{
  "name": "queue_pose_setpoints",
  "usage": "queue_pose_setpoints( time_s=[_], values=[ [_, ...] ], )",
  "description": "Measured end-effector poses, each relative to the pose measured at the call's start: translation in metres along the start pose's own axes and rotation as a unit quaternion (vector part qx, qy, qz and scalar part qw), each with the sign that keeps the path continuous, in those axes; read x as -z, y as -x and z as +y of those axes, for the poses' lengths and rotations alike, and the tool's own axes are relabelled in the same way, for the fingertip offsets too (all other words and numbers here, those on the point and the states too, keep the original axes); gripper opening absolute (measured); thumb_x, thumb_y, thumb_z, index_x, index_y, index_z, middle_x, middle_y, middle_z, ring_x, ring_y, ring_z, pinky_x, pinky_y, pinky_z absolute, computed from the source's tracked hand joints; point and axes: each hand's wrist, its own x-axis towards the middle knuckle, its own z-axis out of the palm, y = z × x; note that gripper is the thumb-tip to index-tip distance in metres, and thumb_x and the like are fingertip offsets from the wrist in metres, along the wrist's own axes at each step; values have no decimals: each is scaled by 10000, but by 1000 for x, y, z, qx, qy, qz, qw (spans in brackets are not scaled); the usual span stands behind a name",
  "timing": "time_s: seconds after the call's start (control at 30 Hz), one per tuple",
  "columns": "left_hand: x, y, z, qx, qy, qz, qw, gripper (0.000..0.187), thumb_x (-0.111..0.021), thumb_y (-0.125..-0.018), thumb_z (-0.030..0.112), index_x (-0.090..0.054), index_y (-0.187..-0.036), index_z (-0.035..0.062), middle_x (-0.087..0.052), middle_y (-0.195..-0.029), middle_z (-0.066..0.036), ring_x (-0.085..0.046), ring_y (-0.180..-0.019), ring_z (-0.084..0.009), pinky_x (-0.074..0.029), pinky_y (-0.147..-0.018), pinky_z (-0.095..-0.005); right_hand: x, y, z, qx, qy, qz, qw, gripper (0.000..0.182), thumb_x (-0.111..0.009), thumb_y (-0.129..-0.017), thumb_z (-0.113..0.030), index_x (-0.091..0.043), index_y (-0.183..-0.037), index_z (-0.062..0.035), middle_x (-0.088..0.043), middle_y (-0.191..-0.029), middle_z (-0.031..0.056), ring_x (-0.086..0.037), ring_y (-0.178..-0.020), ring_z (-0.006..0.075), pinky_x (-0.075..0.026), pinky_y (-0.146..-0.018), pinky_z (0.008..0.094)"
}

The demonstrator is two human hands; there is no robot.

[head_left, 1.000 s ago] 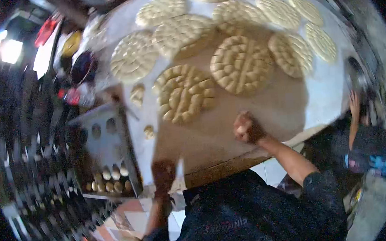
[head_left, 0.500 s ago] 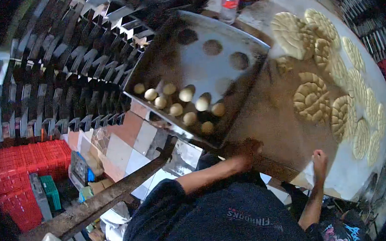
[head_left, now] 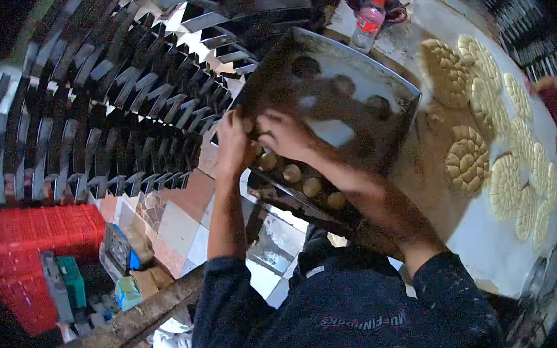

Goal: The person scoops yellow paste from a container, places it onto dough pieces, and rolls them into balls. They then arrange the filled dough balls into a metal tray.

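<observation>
A dark metal baking tray (head_left: 385, 74) lies tilted before me. Along its near left edge sits a row of round dough balls (head_left: 291, 173), with dark round marks farther back on its floor. At the left corner, my left hand (head_left: 231, 142) has its fingers curled on a pale dough ball (head_left: 247, 125). My right hand (head_left: 283, 134) reaches across the tray to the same corner, fingers bent down beside the left hand. Whatever lies under the right fingers is hidden.
Right of the tray, a floured table (head_left: 475, 257) bears several coiled, segmented dough rounds (head_left: 467, 159). A clear bottle with a red label (head_left: 366, 26) stands behind the tray. Stacked metal trays (head_left: 91, 123) crowd the left, above red crates (head_left: 41, 238). A beam (head_left: 133, 319) crosses the lower left.
Both hands have moved up and left, from the tray's near side and the table edge to its left corner. Dough balls that lay scattered farther in no longer show there.
</observation>
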Motion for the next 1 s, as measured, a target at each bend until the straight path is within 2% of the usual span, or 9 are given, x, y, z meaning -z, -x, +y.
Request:
queue_pose_setpoints(
  time_s=[0.03, 0.1, 0.27, 0.47, 0.63, 0.73, 0.83, 0.93, 1.0],
  values=[
    [11, 6, 9, -42, -45, 65, 996, 662, -602, -678, -50, -402, -1306, 19, -490, -1154, -257, -525, -999, -430, -462, -855, -453, -19, 0, 14, -30, 65, -145, 987, 326, -624, -827, -189, -565, -1109, -37, -554, -1151, 171, -549, -1029, 374, -472, -873, 422],
    [58, 20, 58, -12, -24, 40, 999, 607, -606, -693, -41, -437, -1273, 15, -509, -1167, -226, -550, -982, -402, -474, -859, -431, 8, 33, -13, -47, 39, -104, 993, 328, -603, -849, -194, -563, -1135, -39, -535, -1207, 175, -531, -1097, 366, -447, -928, 448],
    [22, 108, 144, 100, 295, 84, 946, 303, -632, -746, -32, -586, -1043, 4, -599, -1026, -156, -593, -929, -281, -487, -781, -350, 126, 212, 24, -8, 130, 209, 969, 186, -688, -787, -166, -627, -933, -70, -576, -1006, 144, -545, -968, 325, -425, -891, 469],
    [-97, 117, 390, -181, 357, -253, 881, 242, -653, -791, 159, -637, -988, 20, -618, -925, -184, -585, -874, -340, -473, -784, -433, 266, 478, 101, -272, 297, 346, 847, 196, -557, -868, -206, -569, -772, -36, -557, -734, 108, -544, -660, 278, -446, -619, 372],
    [-242, 31, 440, -334, 5, 89, 938, 424, -565, -878, 404, -622, -1029, 12, -579, -1046, -252, -560, -934, -378, -439, -875, -447, 310, 585, 89, -366, 228, 401, 808, 281, -548, -893, -260, -561, -740, -24, -526, -656, 113, -526, -612, 248, -417, -571, 339],
    [-275, -9, 472, -103, 12, -356, 929, 512, -583, -858, 480, -609, -978, -17, -595, -1002, -257, -579, -849, -393, -470, -804, -440, 316, 576, 86, -381, 230, 428, 786, 118, -599, -749, -169, -537, -724, -72, -522, -643, 92, -518, -642, 283, -410, -601, 369],
    [-305, 10, 476, -105, 166, -71, 978, 524, -645, -826, 477, -581, -928, -32, -623, -854, -226, -589, -697, -349, -484, -643, -415, 316, 580, 93, -356, 243, 425, 796, 109, -601, -741, -162, -538, -720, -75, -527, -649, 97, -517, -654, 305, -407, -611, 378],
    [-264, 24, 489, 62, 246, -80, 964, 513, -700, -807, 408, -506, -964, -40, -603, -857, -202, -590, -684, -328, -470, -639, -421, 310, 590, 90, -346, 248, 454, 783, 108, -607, -739, -159, -544, -718, -74, -530, -650, 99, -522, -650, 307, -410, -611, 378],
    [-308, 45, 444, -1, 309, -17, 951, 517, -692, -812, 406, -474, -1017, -16, -598, -835, -193, -598, -707, -340, -470, -656, -434, 310, 593, 83, -325, 256, 464, 783, 111, -610, -741, -159, -547, -717, -71, -530, -646, 98, -529, -639, 299, -414, -605, 373]
  ],
)
